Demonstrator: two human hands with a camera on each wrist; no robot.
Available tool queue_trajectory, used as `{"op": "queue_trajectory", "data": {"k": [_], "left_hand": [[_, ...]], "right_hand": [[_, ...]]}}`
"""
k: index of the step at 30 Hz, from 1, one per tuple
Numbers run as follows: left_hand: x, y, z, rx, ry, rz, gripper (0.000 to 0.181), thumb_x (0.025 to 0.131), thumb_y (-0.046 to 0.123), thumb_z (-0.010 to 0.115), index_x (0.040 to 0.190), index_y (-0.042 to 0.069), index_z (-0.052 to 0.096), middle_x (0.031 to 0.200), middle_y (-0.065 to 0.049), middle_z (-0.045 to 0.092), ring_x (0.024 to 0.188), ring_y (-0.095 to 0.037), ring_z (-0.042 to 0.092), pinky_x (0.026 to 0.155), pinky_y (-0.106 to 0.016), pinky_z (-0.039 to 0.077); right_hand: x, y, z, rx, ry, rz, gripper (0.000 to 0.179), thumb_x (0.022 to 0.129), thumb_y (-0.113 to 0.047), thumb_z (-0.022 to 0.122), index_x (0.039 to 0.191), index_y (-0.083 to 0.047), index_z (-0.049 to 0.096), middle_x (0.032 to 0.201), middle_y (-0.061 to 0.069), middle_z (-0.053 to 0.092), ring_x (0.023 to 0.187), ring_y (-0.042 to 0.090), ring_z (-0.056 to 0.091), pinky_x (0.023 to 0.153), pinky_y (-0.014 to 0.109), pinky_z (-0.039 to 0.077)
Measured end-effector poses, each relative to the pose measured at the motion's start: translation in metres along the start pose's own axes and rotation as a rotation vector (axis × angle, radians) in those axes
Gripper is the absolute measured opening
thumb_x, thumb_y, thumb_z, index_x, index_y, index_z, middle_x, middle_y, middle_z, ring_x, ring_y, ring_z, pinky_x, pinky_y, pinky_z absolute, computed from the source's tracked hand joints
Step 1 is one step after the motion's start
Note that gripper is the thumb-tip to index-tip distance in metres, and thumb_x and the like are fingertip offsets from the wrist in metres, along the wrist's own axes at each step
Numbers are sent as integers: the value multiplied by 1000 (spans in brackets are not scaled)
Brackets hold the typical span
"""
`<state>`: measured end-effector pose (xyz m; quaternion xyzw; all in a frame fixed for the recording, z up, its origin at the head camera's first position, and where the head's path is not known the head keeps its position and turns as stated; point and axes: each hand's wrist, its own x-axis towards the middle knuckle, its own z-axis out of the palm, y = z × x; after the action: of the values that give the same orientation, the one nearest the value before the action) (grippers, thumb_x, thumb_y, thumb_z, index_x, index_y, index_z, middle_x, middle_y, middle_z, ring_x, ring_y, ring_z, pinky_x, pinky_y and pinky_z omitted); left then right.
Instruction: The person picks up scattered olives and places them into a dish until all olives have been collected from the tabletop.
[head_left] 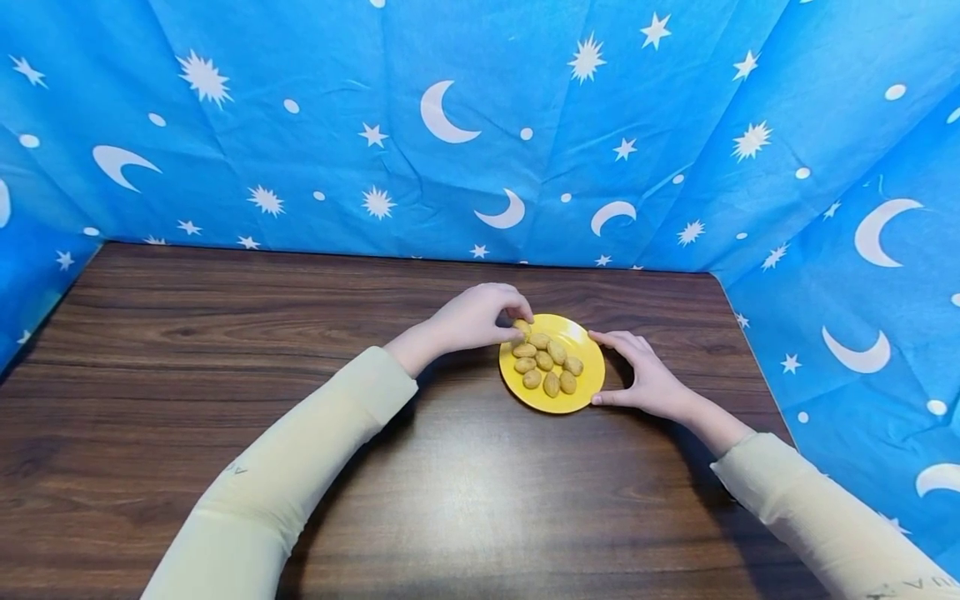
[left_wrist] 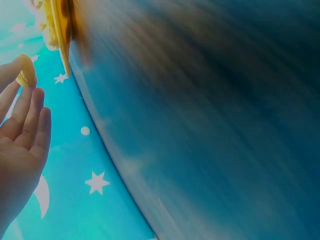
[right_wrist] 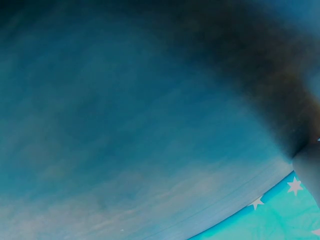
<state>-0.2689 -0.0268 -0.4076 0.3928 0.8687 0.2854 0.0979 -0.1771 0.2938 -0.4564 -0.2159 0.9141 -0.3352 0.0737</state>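
Several tan, ridged oval nuts (head_left: 556, 352) lie on a round yellow plate (head_left: 583, 392). At the plate's upper left, my left hand (head_left: 483, 318) pinches one nut (left_wrist: 27, 73) between thumb and fingertips. The left wrist view shows my left hand (left_wrist: 22, 135) with this nut raised and the plate's edge (left_wrist: 61, 35) beyond it. My right hand (head_left: 647, 379) is at the plate's right side, thumb and fingers spread apart and touching the rim. Only a dark, blurred part of my right hand (right_wrist: 307, 167) shows at the right wrist view's edge.
The plate stands on a dark brown wood-grain table (head_left: 450, 492), toward its back right. A blue cloth (head_left: 322, 150) with white moons and stars hangs behind the table and along both sides.
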Motion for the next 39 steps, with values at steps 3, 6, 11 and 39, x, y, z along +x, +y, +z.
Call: {"op": "queue_trajectory", "data": {"k": [3,6,11,39], "left_hand": [[9,3,5,-4,-11,-1,17,99,18,76,115,15,77,119,-2,73,112,-20,68,103,-40,55],[18,7,9,-3,-19,-10,17,99,18,77,116,14,77,119,-3,73,111,-21,67,103,-39,55],[31,13,15,-4,-33,-27,17,98,18,77,115,14,77,118,-4,73,111,-22,66,103,-38,55],[48,19,26,18,-151,-62,20,103,21,72,119,11,76,117,-7,73,107,-21,66,100,-36,55]], "right_hand": [[0,0,-1,-1,2,-2,93,83,-25,93,160,-9,45,156,20,50,145,43,39,117,70,30],[-1,-1,-1,1,7,-2,92,83,-25,93,160,-9,45,156,20,49,145,43,39,117,70,30],[-1,0,-1,2,15,-6,92,83,-25,93,159,-9,45,155,20,50,144,42,40,117,70,31],[-1,-2,0,9,7,4,92,83,-24,93,160,-9,45,153,20,51,143,43,40,118,69,30]]}}
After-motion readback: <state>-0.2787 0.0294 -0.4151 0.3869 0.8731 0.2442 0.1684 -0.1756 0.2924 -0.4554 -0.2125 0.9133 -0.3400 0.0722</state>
